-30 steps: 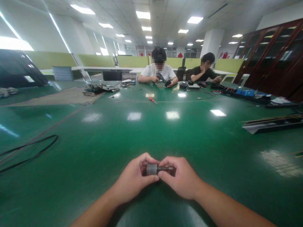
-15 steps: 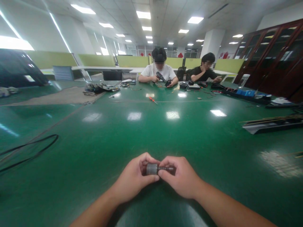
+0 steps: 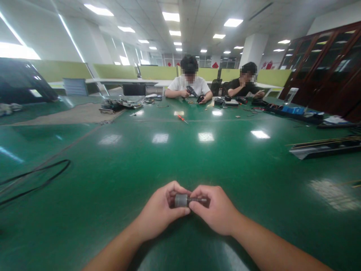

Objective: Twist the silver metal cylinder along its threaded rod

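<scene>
A grey metal cylinder with a thin stepped shaft [image 3: 181, 200], much like a motor's rotor, lies level between my two hands near the table's front edge. My left hand [image 3: 158, 210] curls around the thick cylinder end, thumb below and fingers above. At the thin end, my right hand [image 3: 218, 210] pinches the shaft between thumb and fingers, close to the cylinder's face. The shaft's tip points right, into my right palm. My left fingers partly hide the cylinder's left end.
The green tabletop [image 3: 175, 162] stretches ahead. On it lie an orange screwdriver [image 3: 182, 119], a black strap [image 3: 53, 169] at left and a metal channel with thin rods [image 3: 324, 147] at right. Across it, one person [image 3: 188, 84] holds a power drill; another [image 3: 245, 84] sits beside.
Both hands keep their grip, with hardly any shift of the fingers. The person across the table has tilted their head slightly.
</scene>
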Demonstrator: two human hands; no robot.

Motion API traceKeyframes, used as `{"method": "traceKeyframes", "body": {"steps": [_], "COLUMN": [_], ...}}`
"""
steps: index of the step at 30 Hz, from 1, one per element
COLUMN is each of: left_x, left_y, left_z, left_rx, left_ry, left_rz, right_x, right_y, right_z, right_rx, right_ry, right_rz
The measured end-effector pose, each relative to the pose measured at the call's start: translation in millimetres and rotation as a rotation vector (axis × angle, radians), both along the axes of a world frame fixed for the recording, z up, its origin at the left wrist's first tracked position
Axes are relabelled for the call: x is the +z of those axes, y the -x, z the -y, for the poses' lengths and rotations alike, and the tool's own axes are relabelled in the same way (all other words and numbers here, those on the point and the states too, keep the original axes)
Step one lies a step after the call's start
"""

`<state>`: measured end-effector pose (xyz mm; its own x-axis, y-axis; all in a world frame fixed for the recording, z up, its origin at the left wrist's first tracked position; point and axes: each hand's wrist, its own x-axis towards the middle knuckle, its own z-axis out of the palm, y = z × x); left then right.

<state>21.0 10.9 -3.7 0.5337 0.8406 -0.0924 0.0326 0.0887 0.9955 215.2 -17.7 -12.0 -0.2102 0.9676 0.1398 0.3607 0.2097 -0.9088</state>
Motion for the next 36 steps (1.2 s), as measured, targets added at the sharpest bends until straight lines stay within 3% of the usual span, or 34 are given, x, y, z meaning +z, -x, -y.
{"method": "traceKeyframes", "body": {"steps": [36], "left_x": [0.3], "left_y": [0.3], "left_z": [0.6], "left_rx": [0.023], "left_ry": [-0.016], "left_rz": [-0.009], "right_x": [4.0], "right_y": [-0.9], "right_z": [0.3], "right_rx": [-0.01], "right_ry": [-0.041], "right_rz": [0.018]}}
